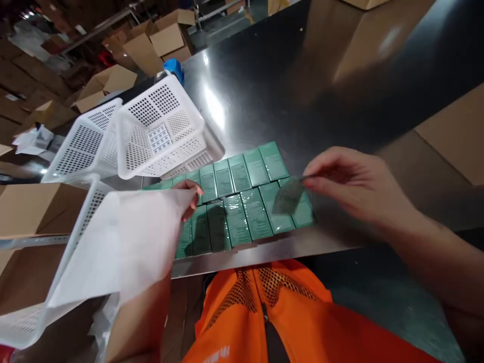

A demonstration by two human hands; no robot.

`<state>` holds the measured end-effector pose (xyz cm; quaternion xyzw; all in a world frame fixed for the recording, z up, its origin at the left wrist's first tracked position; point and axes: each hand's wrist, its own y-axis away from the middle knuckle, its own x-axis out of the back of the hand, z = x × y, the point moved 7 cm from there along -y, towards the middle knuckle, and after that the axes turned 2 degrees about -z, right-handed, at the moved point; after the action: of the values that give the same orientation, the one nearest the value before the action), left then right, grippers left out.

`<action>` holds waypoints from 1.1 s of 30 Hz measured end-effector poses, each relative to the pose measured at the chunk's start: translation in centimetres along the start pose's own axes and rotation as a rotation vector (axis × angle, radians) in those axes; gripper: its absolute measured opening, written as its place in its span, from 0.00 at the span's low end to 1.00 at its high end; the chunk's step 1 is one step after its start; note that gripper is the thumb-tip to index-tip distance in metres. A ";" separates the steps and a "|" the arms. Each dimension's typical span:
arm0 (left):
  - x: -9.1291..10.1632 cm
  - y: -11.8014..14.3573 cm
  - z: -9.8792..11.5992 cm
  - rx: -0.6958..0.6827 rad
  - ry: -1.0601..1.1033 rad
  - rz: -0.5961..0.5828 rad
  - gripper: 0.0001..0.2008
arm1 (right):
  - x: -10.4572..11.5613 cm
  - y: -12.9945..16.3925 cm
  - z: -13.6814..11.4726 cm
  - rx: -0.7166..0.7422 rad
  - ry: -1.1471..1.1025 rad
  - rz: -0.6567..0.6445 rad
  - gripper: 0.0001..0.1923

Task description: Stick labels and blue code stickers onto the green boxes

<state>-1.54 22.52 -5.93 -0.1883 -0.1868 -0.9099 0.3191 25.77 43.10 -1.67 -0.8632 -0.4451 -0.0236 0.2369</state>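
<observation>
My right hand (pixel 353 184) pinches a small, thin, see-through label (pixel 288 196) by its edge, between thumb and forefinger. The label is slightly blurred and hangs over the right end of the green boxes (pixel 257 214). These film-wrapped boxes lie side by side in two rows along the table's front edge. My left hand (pixel 189 196), with fingers curled, holds a large white paper sheet (pixel 136 237) above the left part of the rows. The sheet covers most of that hand and drapes over the wrist.
White perforated baskets (pixel 161 169) stand at the left, one tilted. An open carton (pixel 41 209) sits at the far left, and another cardboard box (pixel 456 133) is at the right. A blue tape dispenser-like object (pixel 174 69) lies behind the baskets on the shiny metal table (pixel 264 85).
</observation>
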 end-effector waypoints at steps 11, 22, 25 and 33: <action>-14.1 8.6 4.9 -0.675 -0.346 -0.221 0.11 | -3.7 -1.2 10.7 -0.578 -0.301 -0.330 0.10; -16.9 5.8 -0.9 0.204 -0.027 -0.439 0.22 | -4.7 0.2 11.2 -0.594 -0.313 -0.307 0.10; -17.3 6.1 -1.1 0.190 -0.063 -0.442 0.19 | -4.5 0.4 11.3 -0.572 -0.281 -0.284 0.09; -18.2 6.2 -0.7 0.260 -0.179 -0.423 0.18 | -4.1 0.2 10.1 -0.379 0.187 -0.274 0.08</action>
<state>15.56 26.94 -13.54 -0.1824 -0.3649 -0.9044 0.1254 21.75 44.25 -11.70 -0.8181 -0.5216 -0.2182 0.1053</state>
